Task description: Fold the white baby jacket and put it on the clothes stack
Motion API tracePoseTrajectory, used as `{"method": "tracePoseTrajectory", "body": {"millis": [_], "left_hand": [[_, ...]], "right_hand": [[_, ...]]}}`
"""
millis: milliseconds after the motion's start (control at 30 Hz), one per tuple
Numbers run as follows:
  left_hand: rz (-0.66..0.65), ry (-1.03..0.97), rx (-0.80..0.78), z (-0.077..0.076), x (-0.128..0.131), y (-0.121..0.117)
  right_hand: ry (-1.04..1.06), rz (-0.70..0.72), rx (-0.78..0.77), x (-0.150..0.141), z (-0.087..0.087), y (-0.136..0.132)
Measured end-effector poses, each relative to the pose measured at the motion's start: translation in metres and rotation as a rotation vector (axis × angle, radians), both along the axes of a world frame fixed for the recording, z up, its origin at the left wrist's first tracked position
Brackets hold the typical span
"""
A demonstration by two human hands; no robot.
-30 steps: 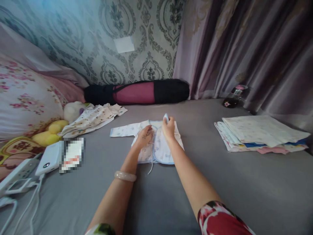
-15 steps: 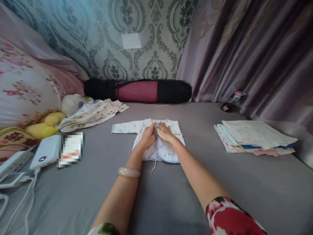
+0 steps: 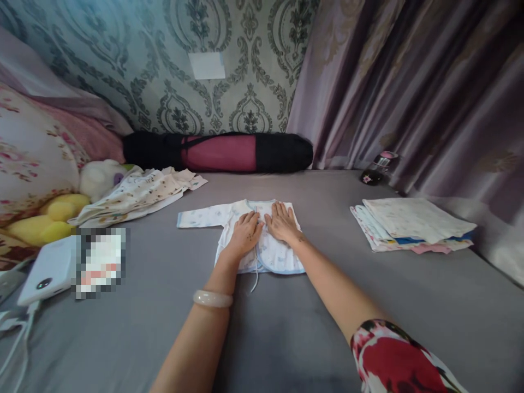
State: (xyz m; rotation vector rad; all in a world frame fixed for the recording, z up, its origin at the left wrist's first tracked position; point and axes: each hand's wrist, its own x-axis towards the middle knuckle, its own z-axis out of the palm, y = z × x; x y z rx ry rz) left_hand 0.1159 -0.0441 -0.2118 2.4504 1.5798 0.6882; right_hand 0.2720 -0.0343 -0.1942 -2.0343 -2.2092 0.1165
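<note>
A left hand (image 3: 246,233) and right hand (image 3: 283,222) rest palm-down, fingers unclenched, on a small white, blue-trimmed patterned cloth jacket (image 3: 282,261) lying short of the grey bedsheet (image 3: 429,305)'s far edge.

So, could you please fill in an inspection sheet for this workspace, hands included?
Surface: grey sheet, lying mostly flat.
Job's things: small white garment with blue edging, laid out; one sleeve stretches left, the other is not visible.
Clutter: stack of folded cloths and dark bottle at right; patterned cloth, yellow plush and white device at left.
Grippers: left hand and right hand, both palm down on the garment.
Cables: white cable at the device.
Surroundings: patterned wall, purplish curtain, long black-and-maroon bag.
</note>
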Motion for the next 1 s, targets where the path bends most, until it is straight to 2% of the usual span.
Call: {"method": "tracePoseTrajectory", "body": {"millis": [133,267,500,600,800,933,1000], "left_hand": [[-0.008,0.002,-0.027,0.008,0.000,-0.004],[0.009,0.037,-0.072,0.017,0.000,-0.009],[0.085,0.152,-0.081,0.017,0.000,-0.012],[0.103,0.155,-0.059,0.019,0.002,-0.012],[0.000,0.114,-0.079,0.021,0.005,-0.013],[-0.030,0.097,-0.096,0.016,0.005,-0.013],[-0.023,0.093,-0.097,0.016,0.004,-0.013]], "right_hand": [[-0.022,-0.046,0.003,0.007,0.008,0.002],[-0.080,-0.092,0.031,0.018,0.007,0.001],[-0.064,-0.121,-0.053,0.021,0.006,0.009],[-0.070,-0.134,-0.033,0.023,0.008,0.012],[-0.076,-0.124,0.010,0.028,0.004,0.011],[-0.074,-0.132,-0.044,0.025,0.010,0.014],[-0.070,-0.095,-0.020,0.021,0.014,0.016]]}}
